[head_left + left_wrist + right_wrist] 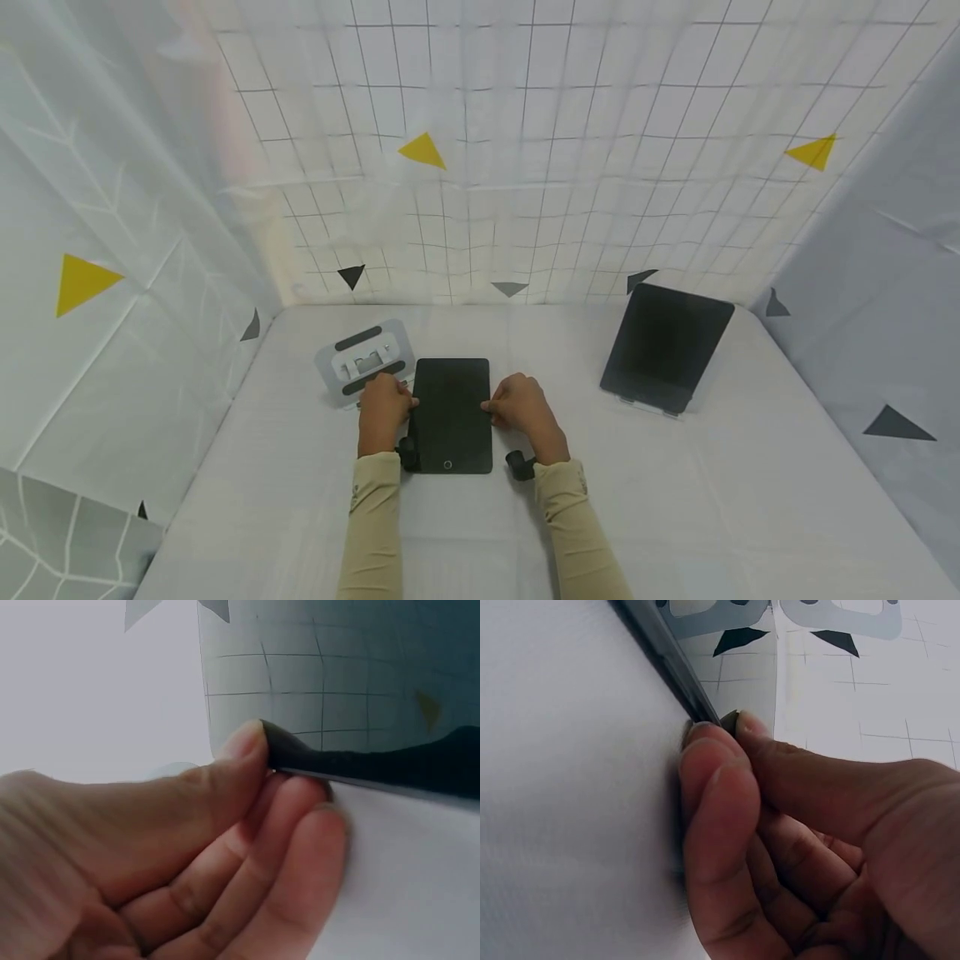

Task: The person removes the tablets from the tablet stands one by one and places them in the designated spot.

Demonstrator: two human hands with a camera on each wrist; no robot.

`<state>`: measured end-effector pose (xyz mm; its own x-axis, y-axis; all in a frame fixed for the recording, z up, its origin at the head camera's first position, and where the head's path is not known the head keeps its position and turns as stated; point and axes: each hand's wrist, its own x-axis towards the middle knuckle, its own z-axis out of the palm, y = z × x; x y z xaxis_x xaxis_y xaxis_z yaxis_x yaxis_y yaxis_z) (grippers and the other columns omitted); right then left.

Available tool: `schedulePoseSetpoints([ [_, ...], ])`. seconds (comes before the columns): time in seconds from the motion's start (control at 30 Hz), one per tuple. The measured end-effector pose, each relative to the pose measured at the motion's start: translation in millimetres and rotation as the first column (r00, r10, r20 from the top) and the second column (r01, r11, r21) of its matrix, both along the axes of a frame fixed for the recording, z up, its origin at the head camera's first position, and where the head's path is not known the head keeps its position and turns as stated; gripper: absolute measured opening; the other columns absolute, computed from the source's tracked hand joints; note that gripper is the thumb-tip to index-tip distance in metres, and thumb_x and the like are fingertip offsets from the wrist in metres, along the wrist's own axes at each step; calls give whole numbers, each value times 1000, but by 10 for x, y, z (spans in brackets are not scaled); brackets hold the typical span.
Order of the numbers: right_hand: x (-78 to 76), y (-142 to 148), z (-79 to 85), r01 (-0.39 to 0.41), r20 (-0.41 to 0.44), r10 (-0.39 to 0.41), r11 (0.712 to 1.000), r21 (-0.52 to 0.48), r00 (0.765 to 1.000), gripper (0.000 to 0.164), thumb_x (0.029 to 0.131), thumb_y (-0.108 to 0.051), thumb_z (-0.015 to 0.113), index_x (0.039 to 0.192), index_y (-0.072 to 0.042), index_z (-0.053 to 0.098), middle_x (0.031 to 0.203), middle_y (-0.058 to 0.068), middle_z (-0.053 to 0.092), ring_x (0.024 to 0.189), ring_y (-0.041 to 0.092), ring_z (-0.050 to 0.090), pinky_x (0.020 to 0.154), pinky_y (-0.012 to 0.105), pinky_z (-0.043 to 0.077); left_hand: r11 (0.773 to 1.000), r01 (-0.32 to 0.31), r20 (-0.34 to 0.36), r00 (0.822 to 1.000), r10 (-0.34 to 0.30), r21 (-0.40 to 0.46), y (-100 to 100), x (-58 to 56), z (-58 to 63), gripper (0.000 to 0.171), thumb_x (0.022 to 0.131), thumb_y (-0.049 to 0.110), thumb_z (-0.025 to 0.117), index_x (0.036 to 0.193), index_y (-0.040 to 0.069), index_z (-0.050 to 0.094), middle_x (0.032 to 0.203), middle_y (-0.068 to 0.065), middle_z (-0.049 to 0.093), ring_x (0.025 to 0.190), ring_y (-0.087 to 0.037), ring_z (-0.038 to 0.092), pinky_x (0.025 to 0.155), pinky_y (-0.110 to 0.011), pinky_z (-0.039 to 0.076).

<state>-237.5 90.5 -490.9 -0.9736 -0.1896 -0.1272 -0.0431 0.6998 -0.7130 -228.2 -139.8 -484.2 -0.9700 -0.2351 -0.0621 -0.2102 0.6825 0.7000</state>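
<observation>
A black tablet point(452, 417) with a round button near its lower edge is between both hands, low over the white table. At its left edge, my left hand point(384, 412) pinches it between thumb and fingers; the left wrist view shows the thin edge of the tablet point(390, 771) in that pinch. My right hand point(525, 410) pinches the opposite edge, and in the right wrist view the tablet point(667, 660) runs up from the fingertips. Just beyond the left hand lies a silver tablet stand point(402, 340) with dark pads, partly hidden by that hand.
A second black tablet point(663, 346) leans upright on a stand point(652, 408) at the back right. White sheeting with a grid point(510, 192) hangs behind the table point(465, 542), and more sheeting hangs at both sides. A small black wrist camera point(519, 465) sits by the right wrist.
</observation>
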Motion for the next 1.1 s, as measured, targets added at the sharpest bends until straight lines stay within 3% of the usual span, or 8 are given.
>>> schedulePoseSetpoints([
  [0.13,-17,16,-6,14,34,-14,1000,3,999,22,86,-19,78,69,-6,71,56,0,63,52,14,60,50,28,47,1000,7,-1,1000,-7,-17,30,-5,14,13,80,2,79,71,1,69,61,-4,59,57,-19,54,52,-32,42],
  [0.3,-29,55,8,40,84,-42,999,33,996,23,87,-21,77,70,-8,69,58,1,64,55,15,60,52,28,46,994,26,-51,998,-32,-109,127,-2,33,16,78,3,80,68,2,68,64,-7,61,58,-22,54,55,-38,45],
  [0.4,-8,96,37,27,80,-30,999,38,996,20,88,-20,76,75,-7,70,61,2,65,57,15,59,54,29,45,985,20,-90,995,-36,-172,236,6,69,10,80,7,79,78,1,71,74,-10,67,64,-25,59,62,-42,49],
  [0.53,21,210,140,40,31,-40,999,14,999,15,90,-19,73,89,-4,72,67,3,66,62,16,60,58,30,47,984,27,-156,986,-55,-177,447,22,161,16,88,16,74,96,2,71,85,-10,69,70,-25,61,67,-42,50],
  [0.7,33,456,369,163,-97,-170,984,-75,981,21,93,-25,70,102,-6,70,74,3,67,66,17,63,60,33,49,987,102,-271,953,-132,-124,777,51,310,19,93,26,69,100,9,72,75,1,65,63,-14,57,60,-34,48],
  [0.8,47,639,489,242,-239,-271,960,-143,933,24,95,-29,67,107,-7,68,79,4,69,69,19,65,61,36,49,981,173,-340,921,-192,-84,961,73,416,20,95,28,67,103,11,72,76,4,63,61,-10,55,57,-31,47],
  [0.9,75,840,579,328,-331,-388,918,-222,861,28,97,-32,63,114,-10,65,88,5,70,79,20,66,67,39,50,970,238,-381,894,-236,-42,1130,98,522,22,97,29,63,109,13,71,82,4,64,68,-11,58,59,-32,48],
  [1.1,150,1258,604,442,-440,-581,811,-383,685,32,98,-35,62,119,-12,65,105,5,68,96,19,63,81,38,48,954,301,-377,885,-274,13,1422,121,577,27,98,32,61,117,13,68,99,2,67,94,-19,63,74,-36,50],
])
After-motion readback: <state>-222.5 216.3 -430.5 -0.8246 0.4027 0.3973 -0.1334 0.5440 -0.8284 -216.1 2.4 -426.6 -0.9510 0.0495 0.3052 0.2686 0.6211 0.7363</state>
